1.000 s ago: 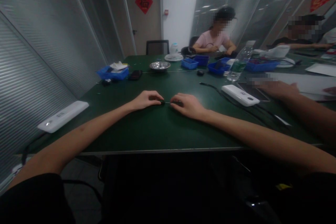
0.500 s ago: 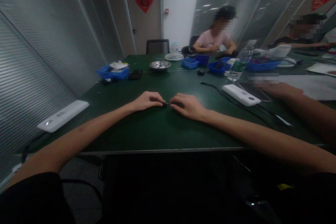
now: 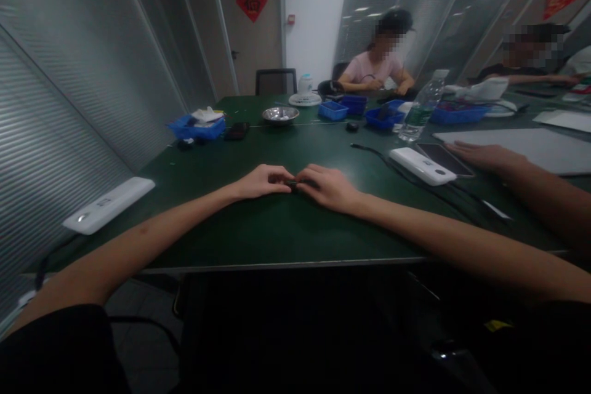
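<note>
Black object is being pinched between left hand and right hand; close handling is probably needing steadiness next.

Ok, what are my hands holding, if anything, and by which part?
Your left hand pinches a small dark piece; your right hand holds a dark item. Which parts are gripped can't be told.

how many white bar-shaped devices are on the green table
2: one white device lies left of the left hand; the other white device right of the right hand. More could be hidden farther back.
</note>
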### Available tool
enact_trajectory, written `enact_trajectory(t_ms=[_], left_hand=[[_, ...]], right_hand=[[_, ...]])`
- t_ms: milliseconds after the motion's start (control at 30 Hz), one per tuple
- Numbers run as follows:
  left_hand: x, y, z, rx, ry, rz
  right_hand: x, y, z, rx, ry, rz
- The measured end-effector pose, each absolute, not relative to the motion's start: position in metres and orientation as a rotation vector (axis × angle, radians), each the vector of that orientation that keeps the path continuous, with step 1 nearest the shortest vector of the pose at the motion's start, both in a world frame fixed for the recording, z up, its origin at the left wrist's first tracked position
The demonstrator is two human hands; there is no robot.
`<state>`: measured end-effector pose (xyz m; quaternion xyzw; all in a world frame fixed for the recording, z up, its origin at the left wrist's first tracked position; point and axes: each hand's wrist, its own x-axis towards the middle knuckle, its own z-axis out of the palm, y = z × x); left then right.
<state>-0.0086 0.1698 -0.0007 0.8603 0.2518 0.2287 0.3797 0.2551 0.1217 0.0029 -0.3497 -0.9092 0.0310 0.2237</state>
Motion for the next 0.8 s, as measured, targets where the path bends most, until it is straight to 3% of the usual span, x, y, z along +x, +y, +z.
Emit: enact_trajectory(t_ms=[800], left_hand=[[-0.0074, 0.1719, -0.0024, 2.219, 0.71, 0.532]], right_hand=[[0.2487, 0.1174, 0.0105, -1.238, -2.362, 0.132]])
